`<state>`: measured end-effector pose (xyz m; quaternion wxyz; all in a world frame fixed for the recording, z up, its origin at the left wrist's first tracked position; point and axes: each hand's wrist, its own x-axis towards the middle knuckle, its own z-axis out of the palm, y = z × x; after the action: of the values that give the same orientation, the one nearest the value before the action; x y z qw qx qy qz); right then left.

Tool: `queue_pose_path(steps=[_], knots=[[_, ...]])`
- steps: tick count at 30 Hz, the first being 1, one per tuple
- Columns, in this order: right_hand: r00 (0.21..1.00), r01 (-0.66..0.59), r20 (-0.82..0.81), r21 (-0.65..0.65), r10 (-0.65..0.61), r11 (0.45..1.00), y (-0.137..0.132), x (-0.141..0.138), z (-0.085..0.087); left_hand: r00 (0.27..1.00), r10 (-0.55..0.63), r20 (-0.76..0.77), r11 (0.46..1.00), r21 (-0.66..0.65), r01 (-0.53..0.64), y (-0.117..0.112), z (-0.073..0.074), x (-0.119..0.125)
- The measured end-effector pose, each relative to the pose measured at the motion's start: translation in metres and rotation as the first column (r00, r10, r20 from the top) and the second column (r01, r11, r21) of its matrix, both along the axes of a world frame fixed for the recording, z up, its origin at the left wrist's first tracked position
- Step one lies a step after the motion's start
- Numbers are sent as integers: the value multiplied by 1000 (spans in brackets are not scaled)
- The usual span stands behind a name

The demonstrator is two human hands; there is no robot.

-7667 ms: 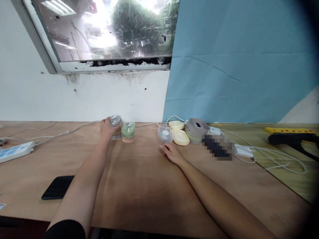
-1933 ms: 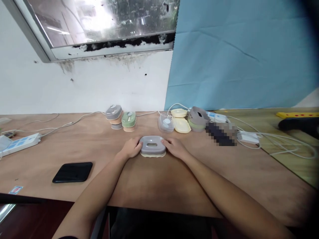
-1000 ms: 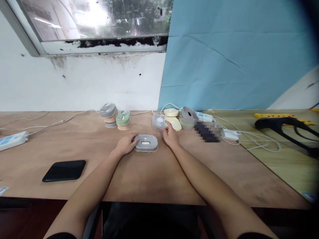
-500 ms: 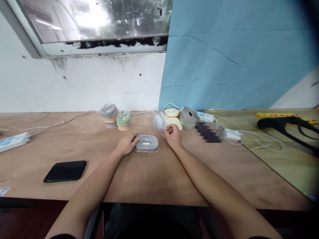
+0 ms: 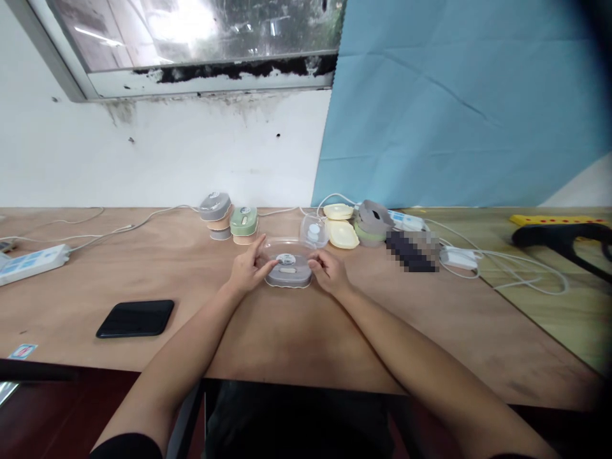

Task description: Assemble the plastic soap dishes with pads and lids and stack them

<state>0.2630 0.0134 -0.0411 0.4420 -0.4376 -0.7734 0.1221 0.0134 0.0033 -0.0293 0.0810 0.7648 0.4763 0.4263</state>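
Observation:
A grey soap-dish-like box (image 5: 287, 278) with an oval pale patch on top sits on the table in front of me. Over it, a clear plastic lid (image 5: 285, 244) with a round white label is held tilted, its far edge raised. My left hand (image 5: 246, 269) grips the lid's left end, index finger stretched along the rim and thumb over its edge. At the right end, my right hand (image 5: 331, 270) pinches the lid between thumb and curled fingers. Whether the lid touches the box I cannot tell.
Stacked lidded boxes in grey (image 5: 215, 207) and green (image 5: 243, 221) stand at the back. Right of them are clear lids (image 5: 314, 231), cream trays (image 5: 343, 234), grey pieces (image 5: 373, 217) and cables. A black phone (image 5: 136, 318) lies left; a power strip (image 5: 33, 264) is farther left.
My right hand has brought a clear lid from the back pile over the grey box. My left hand has moved from the box's side to the lid's left end.

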Motion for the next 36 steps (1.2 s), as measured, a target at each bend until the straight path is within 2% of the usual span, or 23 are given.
queue_pose_path(steps=[3, 6, 9, 13, 16, 21, 24, 28, 32, 34, 36], knots=[[999, 29, 24, -82, -27, 996, 5, 4, 1, 1000, -14, -17, 997, -82, 12, 1, -1, 2], [997, -15, 69, -158, 26, 987, 11, 6, -1, 1000, -16, -13, 987, -160, 14, 5, -3, 2], [983, -63, 153, -244, 102, 968, 17, 7, -4, 1000, -31, 4, 956, -291, 31, 10, -4, 0], [968, -56, 218, -281, 121, 958, 21, 8, -2, 995, -98, -26, 910, -407, 79, 12, -2, 2], [973, -52, 194, -329, 121, 943, 20, 8, 1, 994, -91, -58, 904, -423, 58, 11, 1, 5], [996, -53, 31, -497, 79, 866, 20, 8, 0, 989, -70, -129, 899, -439, 6, 8, 4, 7], [997, -68, -12, -533, 73, 844, 20, 8, -1, 983, -77, -168, 899, -437, -5, 8, 4, 6], [996, -64, 18, -483, 83, 873, 20, 8, -1, 978, -89, -190, 912, -409, 4, 9, 2, 5], [994, -36, 81, -424, 78, 905, 20, 9, 0, 979, -27, -201, 933, -358, -48, 11, -2, 2], [992, -21, 106, -400, 69, 916, 20, 9, -1, 978, -68, -197, 947, -321, 1, 13, -2, 0], [990, -14, 122, -378, 65, 926, 21, 9, -2, 961, -177, -214, 949, -298, 108, 13, -2, -1]])
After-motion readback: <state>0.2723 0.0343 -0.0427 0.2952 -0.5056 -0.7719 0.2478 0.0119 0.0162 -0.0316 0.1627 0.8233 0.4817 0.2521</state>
